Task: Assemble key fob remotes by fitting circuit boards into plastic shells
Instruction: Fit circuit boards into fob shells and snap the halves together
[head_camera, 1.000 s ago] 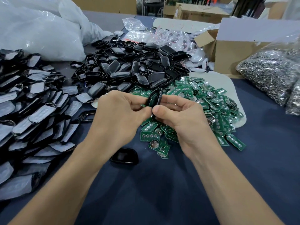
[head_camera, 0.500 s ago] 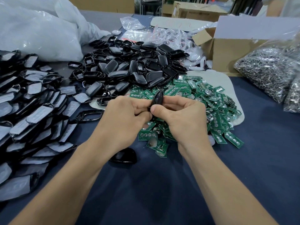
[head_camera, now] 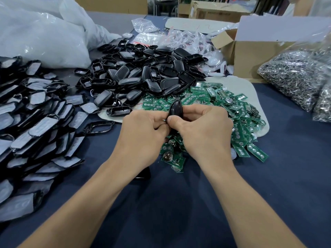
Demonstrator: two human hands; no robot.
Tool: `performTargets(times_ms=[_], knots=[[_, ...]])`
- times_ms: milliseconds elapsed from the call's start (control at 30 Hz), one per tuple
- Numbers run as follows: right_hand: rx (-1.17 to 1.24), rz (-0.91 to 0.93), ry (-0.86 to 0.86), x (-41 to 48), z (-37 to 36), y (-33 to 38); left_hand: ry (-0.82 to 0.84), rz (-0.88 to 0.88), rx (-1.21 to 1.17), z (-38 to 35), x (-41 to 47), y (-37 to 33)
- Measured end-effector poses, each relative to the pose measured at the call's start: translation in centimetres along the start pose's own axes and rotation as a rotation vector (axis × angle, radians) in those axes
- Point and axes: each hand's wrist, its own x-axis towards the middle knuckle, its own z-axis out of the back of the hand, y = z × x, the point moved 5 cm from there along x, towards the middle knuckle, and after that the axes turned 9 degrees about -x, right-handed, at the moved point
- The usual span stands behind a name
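Left hand point(head_camera: 143, 129) and right hand point(head_camera: 202, 129) pinch one glossy black plastic key fob shell point(head_camera: 175, 109) edge-on between thumbs and curled fingers, above the near side of the heap of green circuit boards point(head_camera: 223, 108). The thumbs hide its lower half, so whether a board sits inside cannot be told. The boards and the pile of loose black shells point(head_camera: 143, 74) behind are too many to count. One dark piece point(head_camera: 143, 174) lies largely hidden under the left wrist. One open cardboard box point(head_camera: 254, 56) and a clear bag of metal rings point(head_camera: 293, 77) stand at right, the bag cut off by the frame edge.

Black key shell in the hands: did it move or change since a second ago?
The black shell turned a little between the fingers: its hollow side showed before, and now only its glossy edge does. The left hand and right hand grip it as before, thumbs pressed together. The heap of shells and the green boards lie unchanged.
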Motion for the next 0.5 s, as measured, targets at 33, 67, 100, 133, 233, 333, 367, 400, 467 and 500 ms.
performTargets(times_ms=[33,67,100,133,233,333,367,400,467,500], knots=[[0.001,0.007,0.006,0.06,-0.02,-0.03,-0.009,-0.006,0.004,-0.01,-0.05,-0.1],[0.007,0.013,0.013,0.09,-0.06,-0.08,-0.015,-0.012,0.006,-0.01,-0.08,-0.18],[0.015,0.021,0.02,0.11,-0.13,-0.12,-0.018,-0.013,0.007,0.0,-0.07,-0.2],[0.025,0.028,0.026,0.11,-0.2,-0.14,-0.021,-0.014,0.009,0.03,-0.08,-0.19],[0.07,0.04,0.044,0.07,-0.42,-0.23,-0.03,-0.027,0.027,0.05,-0.12,-0.33],[0.121,0.024,0.064,0.22,-0.46,-0.48,-0.032,-0.022,-0.008,0.16,-0.12,-0.68],[0.13,0.018,0.07,0.28,-0.45,-0.53,-0.024,-0.021,-0.021,0.22,-0.1,-0.76],[0.135,0.015,0.073,0.28,-0.42,-0.54,-0.013,-0.024,-0.029,0.28,-0.07,-0.8],[0.137,0.015,0.065,0.26,-0.33,-0.43,0.015,-0.035,-0.038,0.4,-0.1,-0.88],[0.132,0.014,0.054,0.23,-0.27,-0.38,0.036,-0.041,-0.038,0.39,-0.16,-0.96]])
